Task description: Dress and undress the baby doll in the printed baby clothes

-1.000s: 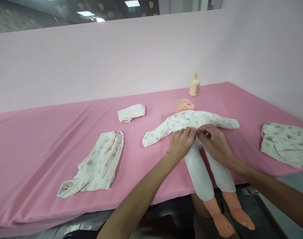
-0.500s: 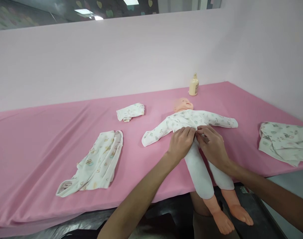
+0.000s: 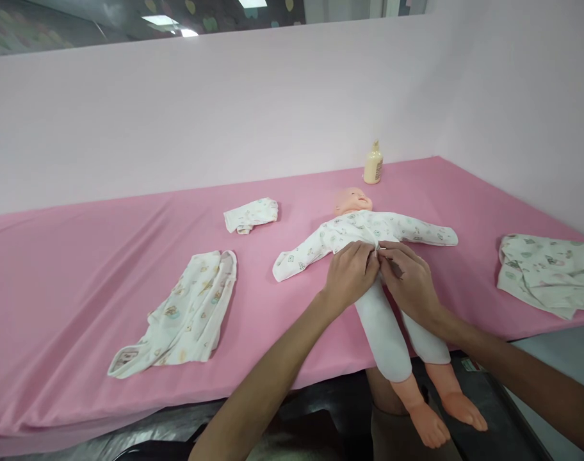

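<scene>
A baby doll [image 3: 352,201] lies on its back, its feet hanging past the table's near edge. It wears a white long-sleeved baby shirt [image 3: 340,234] with small prints, and its lower legs are in white leggings [image 3: 382,339]. At the shirt's lower front my left hand [image 3: 351,272] is closed, fingertips pinching the white cloth. Right beside it, my right hand [image 3: 409,276] pinches the same spot between thumb and fingers. A thin white strip of the shirt shows between the fingertips; whether it is a tie or an edge I cannot tell. My hands cover the doll's waist.
A pink sheet [image 3: 100,275] covers the table. On the left lies a printed baby garment [image 3: 191,310], with a smaller folded cloth [image 3: 251,215] behind it. A cream pump bottle [image 3: 373,165] stands near the wall. Another folded printed cloth [image 3: 545,272] lies at right.
Both hands stay at the shirt's lower front, with only slight finger movement. The white strip between the fingertips shows a little more.
</scene>
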A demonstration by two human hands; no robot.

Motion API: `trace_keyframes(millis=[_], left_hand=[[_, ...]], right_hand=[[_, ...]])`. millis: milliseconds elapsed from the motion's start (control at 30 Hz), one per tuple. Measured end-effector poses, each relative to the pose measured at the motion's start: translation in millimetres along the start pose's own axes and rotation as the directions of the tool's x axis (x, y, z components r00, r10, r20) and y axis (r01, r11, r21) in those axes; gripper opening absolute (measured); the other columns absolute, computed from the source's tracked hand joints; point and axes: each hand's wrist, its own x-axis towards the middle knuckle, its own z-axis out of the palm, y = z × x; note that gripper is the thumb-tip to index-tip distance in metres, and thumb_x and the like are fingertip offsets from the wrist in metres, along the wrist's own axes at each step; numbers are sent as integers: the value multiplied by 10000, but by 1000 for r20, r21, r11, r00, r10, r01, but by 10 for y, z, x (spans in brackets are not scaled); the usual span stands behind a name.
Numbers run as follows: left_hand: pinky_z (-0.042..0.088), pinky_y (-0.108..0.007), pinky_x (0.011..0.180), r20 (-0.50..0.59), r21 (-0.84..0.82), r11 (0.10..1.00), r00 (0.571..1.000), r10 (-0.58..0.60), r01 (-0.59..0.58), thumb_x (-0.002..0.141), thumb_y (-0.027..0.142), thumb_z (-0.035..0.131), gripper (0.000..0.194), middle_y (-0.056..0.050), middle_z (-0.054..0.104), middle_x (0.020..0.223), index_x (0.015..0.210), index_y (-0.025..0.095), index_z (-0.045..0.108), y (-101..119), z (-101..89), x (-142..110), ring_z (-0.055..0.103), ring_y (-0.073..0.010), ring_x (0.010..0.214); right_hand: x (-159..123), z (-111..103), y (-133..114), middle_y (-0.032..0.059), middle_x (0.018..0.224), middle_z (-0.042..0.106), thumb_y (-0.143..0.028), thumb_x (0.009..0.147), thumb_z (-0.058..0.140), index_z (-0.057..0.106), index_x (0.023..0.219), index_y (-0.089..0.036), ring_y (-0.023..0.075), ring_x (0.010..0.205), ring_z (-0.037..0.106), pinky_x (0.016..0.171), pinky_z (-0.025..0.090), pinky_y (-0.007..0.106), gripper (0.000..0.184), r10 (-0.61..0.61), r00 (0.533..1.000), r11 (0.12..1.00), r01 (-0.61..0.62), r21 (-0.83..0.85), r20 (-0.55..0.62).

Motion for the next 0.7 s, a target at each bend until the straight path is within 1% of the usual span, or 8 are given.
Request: trace_keyframes(millis=[67,167,233,333,433,567,633,700], left_hand=[[427,-266,665,35,-84,994,997,-64,67,957,234,394,243,-23,653,800,813,179,581,18,-27,25,580,-135,743],[400,-253,629,105,-194,968,984,-144,162,955,238,384,292,10,597,694,700,185,518,26,-69,68,524,-115,661],[367,-249,594,140,-250,944,973,-185,216,932,226,399,295,27,545,636,647,186,461,23,-93,94,475,-106,615],[325,-251,560,185,-319,906,956,-228,278,895,231,424,280,40,495,600,620,186,406,19,-112,121,426,-100,582],[303,-254,545,209,-348,883,944,-255,316,873,235,432,259,45,472,590,622,188,385,21,-117,132,401,-98,571],[320,-252,558,208,-364,868,938,-278,338,871,220,421,217,39,513,627,656,189,424,33,-119,125,435,-102,599],[337,-250,566,214,-380,859,936,-279,343,883,234,416,212,33,537,653,680,188,455,40,-124,116,456,-105,616],[352,-248,573,211,-392,851,935,-286,349,894,250,413,214,30,546,666,698,188,474,47,-129,108,468,-107,627]], right_hand=[[-5,5,1,73,1095,692,-217,928,442,678,955,-217,220,1011,640,906,522,432,237,-23,1000,999,22,-23,-6],[-9,8,-5,73,1098,698,-214,933,439,685,971,-213,220,1026,642,917,521,433,249,-46,999,998,46,-43,-10],[-11,8,-10,77,1103,700,-213,935,442,689,969,-207,219,1035,644,924,520,428,249,-52,999,998,51,-47,-12],[-15,7,-13,78,1105,701,-206,930,451,689,964,-200,215,1032,646,923,519,419,241,-63,998,997,62,-45,-13],[-19,-3,-13,73,1089,703,-206,924,459,677,965,-204,211,1019,646,903,521,410,222,-63,998,998,63,-10,-15],[-14,-16,-13,73,1005,705,-276,936,467,634,1060,-207,213,924,651,788,539,394,219,45,999,999,-45,24,19],[-9,-13,-12,81,1022,697,-283,938,465,630,1084,-205,221,955,641,826,531,414,233,42,999,999,-42,6,14],[-5,-6,-9,86,1070,685,-270,939,459,643,1067,-208,230,1025,624,913,505,447,233,2,1000,1000,-2,-10,-4]])
